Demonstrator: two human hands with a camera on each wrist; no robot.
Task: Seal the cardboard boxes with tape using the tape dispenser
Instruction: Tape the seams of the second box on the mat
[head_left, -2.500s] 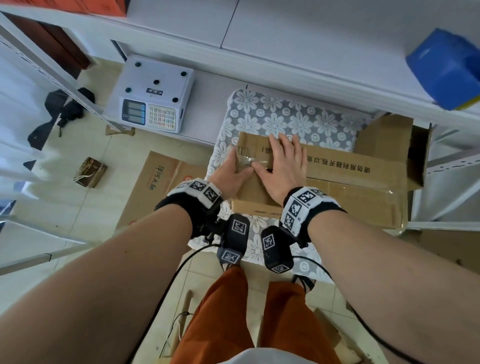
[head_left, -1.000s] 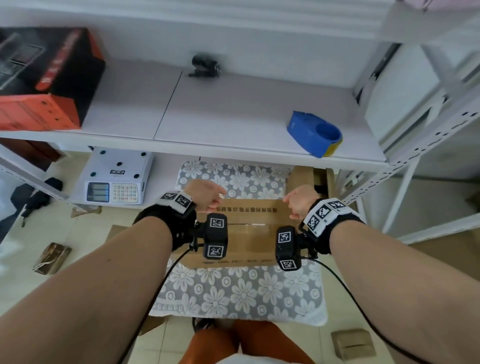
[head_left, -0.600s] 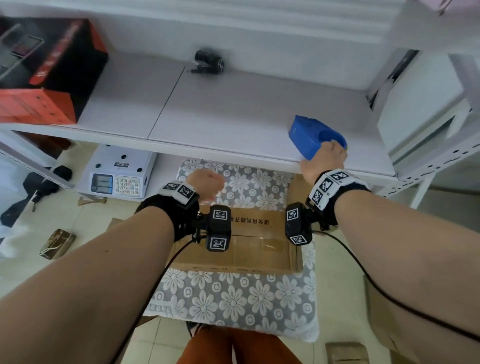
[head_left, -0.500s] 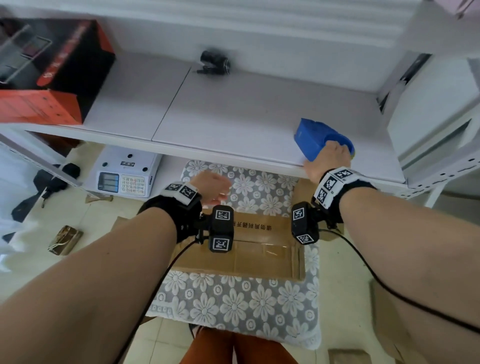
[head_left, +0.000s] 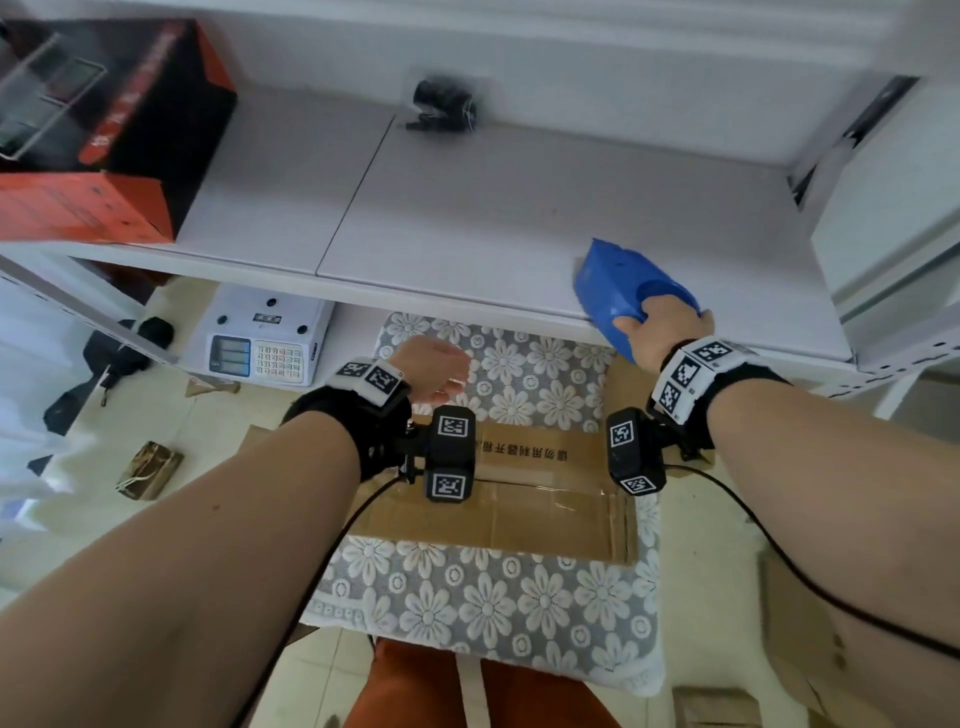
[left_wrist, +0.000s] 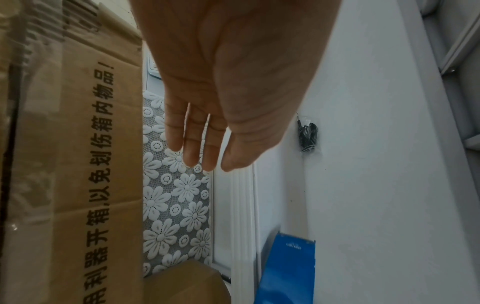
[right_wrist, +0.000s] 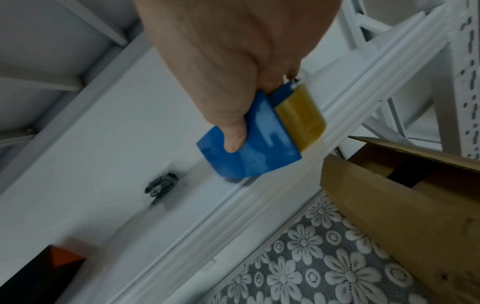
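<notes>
Blue tape dispenser (head_left: 621, 291) at the front edge of the white shelf (head_left: 467, 218), right of centre, its near end over the shelf lip. Whether it rests on the board or is lifted clear: cannot tell. Right wrist view shows a yellowish roll of tape (right_wrist: 301, 117) seated in the blue body (right_wrist: 249, 152).

Right hand (head_left: 667, 330) grips the dispenser from above: thumb (right_wrist: 232, 135) pressed on the blue side face, the other fingers curled over the top and round the far side, mostly hidden by the hand's back.

Left hand (head_left: 431, 369) hovers apart from everything, fingers straight and relaxed, holding nothing. In the left wrist view the palm (left_wrist: 233, 78) faces the camera, fingertips above the floral cloth (left_wrist: 176, 205), beside the box edge.

Cardboard box (head_left: 498, 499) lies flat on the grey-and-white floral cloth (head_left: 467, 597), below the shelf and between the two forearms. A line of printed black characters runs along its far flap (left_wrist: 101, 164); a glossy strip of clear tape (head_left: 545, 496) runs along the top seam. A second cardboard box (right_wrist: 405, 209) stands just to the right, flap raised, dark inside.

On the shelf: a small black object (head_left: 441, 106) at the back, too blurred to name; a black-and-orange carton (head_left: 104, 140) at far left. Below the shelf at left, a white weighing scale (head_left: 260, 340) with display and keypad. Tiled floor beyond, with a small brown bundle (head_left: 148, 462) and flattened cardboard.
</notes>
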